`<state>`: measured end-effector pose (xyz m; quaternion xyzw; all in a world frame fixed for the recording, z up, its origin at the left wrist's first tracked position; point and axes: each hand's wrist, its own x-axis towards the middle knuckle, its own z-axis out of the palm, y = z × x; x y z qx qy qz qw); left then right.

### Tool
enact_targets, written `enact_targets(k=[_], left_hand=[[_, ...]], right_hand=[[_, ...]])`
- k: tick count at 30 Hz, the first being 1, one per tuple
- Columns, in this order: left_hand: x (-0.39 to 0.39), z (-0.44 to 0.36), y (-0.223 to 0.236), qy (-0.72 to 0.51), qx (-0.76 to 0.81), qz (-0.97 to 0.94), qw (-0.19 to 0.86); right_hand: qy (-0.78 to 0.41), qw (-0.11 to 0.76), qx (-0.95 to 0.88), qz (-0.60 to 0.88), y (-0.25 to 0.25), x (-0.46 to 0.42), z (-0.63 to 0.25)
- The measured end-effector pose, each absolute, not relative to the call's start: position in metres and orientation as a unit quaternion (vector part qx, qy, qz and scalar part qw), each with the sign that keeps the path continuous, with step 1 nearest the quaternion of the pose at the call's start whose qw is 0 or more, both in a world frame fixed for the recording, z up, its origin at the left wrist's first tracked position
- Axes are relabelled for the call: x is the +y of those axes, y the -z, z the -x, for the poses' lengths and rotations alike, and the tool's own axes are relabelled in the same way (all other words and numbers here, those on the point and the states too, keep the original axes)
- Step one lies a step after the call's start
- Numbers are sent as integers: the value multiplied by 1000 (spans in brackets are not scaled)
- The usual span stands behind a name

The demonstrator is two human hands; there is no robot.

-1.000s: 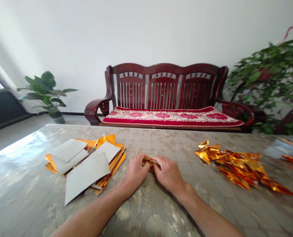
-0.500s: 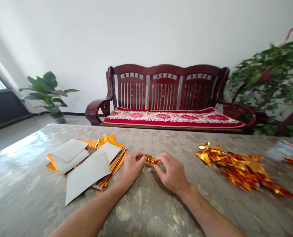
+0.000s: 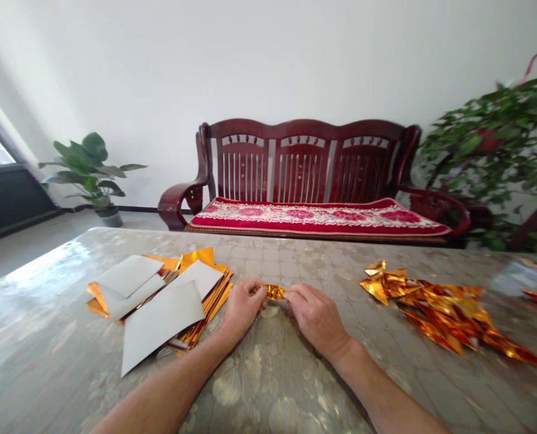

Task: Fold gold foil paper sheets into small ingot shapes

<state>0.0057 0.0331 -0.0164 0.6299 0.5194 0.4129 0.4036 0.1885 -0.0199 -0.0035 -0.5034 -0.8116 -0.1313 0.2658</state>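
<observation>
Head view, lower centre: the left hand (image 3: 243,304) is pinching one end of a small gold foil piece (image 3: 275,292) and the right hand (image 3: 317,316) is pinching the other, so uneven pulling could be tearing it or spoiling its creases. On the surface (image 3: 286,392), loose gold-and-white sheets (image 3: 162,328) are lying at lower left, just beside the left hand and likeliest to be getting in its way; pointed foil shapes (image 3: 437,301) are lying heaped at lower right; blurred clear plastic (image 3: 516,277) is resting near the right edge.

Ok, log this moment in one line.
left hand: pinches gold foil piece; right hand: pinches its other end; nearby: sheet pile, foil pile
</observation>
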Motion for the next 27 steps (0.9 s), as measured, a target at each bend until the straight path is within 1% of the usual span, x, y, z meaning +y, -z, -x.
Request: enact_targets(k=[5,10,16,21,27], left_hand=[[33,-5,15,-407,521,-632,405],[31,-4,11,-397,518,-653,384],[32,-2,10,-390,525,-656,376],[34,-1,10,-388,527,-658,374],[36,-2,12,-378,533,-657,376]], right_hand=[[120,279,-822,481,2,-21,-190],[101,292,-826,471,3,-21,-193],[41,334,-817,469,4,-21,-191],[-10,297,-850,435,0,-21,-196],[11,281,-865,416,7,-18,-201]])
